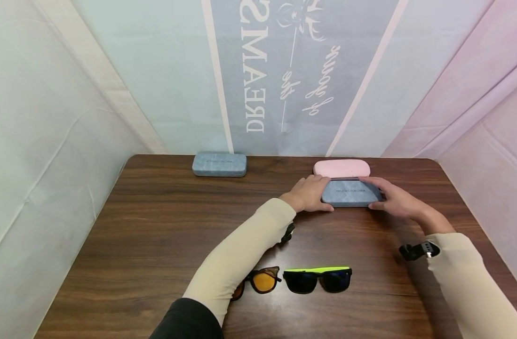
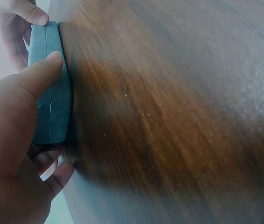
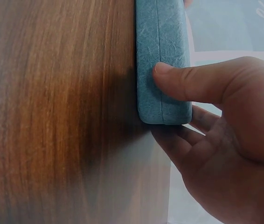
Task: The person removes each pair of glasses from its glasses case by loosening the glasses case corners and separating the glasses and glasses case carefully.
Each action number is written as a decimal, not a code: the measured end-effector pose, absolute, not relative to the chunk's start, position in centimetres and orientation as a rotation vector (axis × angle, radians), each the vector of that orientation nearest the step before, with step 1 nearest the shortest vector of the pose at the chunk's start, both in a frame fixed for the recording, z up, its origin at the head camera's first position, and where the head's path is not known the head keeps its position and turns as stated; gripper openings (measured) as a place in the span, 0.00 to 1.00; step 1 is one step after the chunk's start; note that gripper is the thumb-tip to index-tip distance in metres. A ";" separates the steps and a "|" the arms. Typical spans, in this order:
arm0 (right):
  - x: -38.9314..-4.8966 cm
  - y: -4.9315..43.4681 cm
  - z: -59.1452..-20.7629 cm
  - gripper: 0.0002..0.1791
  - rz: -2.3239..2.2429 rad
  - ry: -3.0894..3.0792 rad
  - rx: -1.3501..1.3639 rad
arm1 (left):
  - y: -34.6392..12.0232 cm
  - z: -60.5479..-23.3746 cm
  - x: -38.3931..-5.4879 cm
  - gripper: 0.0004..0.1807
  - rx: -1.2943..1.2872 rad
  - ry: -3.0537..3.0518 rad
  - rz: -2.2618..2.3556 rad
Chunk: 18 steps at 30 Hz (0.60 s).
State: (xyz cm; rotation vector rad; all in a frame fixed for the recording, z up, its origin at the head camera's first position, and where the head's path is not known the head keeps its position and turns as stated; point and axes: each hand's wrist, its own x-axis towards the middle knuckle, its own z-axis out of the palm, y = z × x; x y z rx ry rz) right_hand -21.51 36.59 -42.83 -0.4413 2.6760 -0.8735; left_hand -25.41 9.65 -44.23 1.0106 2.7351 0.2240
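Observation:
A closed blue-grey glasses case (image 1: 351, 193) lies at the right back of the table, just in front of a pink glasses case (image 1: 342, 168). At its left end my left hand (image 1: 310, 193) grips it, thumb on the front side and fingers behind. My right hand (image 1: 397, 199) holds the other end in the same way. Seen from the left wrist, the thumb (image 2: 43, 74) presses near the seam of the case (image 2: 53, 114). In the right wrist view the right thumb (image 3: 183, 81) lies across the seam too.
A second blue-grey glasses case (image 1: 219, 165) lies at the back left edge. Nearer the front are black sunglasses with lime-green temples (image 1: 317, 280) and orange-lensed glasses (image 1: 264, 281), partly hidden by my left sleeve. A printed cloth (image 1: 300, 94) hangs behind the wooden table (image 1: 148, 245).

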 end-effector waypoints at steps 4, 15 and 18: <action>-21.4 36.4 -42.7 0.44 -0.870 2.670 -0.434 | 9.6 -44.2 -25.4 0.49 1.010 2.723 0.220; -21.2 36.3 -42.7 0.44 -0.846 2.697 -0.460 | 9.3 -44.2 -25.8 0.49 1.057 2.703 0.241; -21.3 36.3 -42.7 0.43 -0.828 2.709 -0.474 | 9.0 -44.1 -25.8 0.49 1.077 2.699 0.257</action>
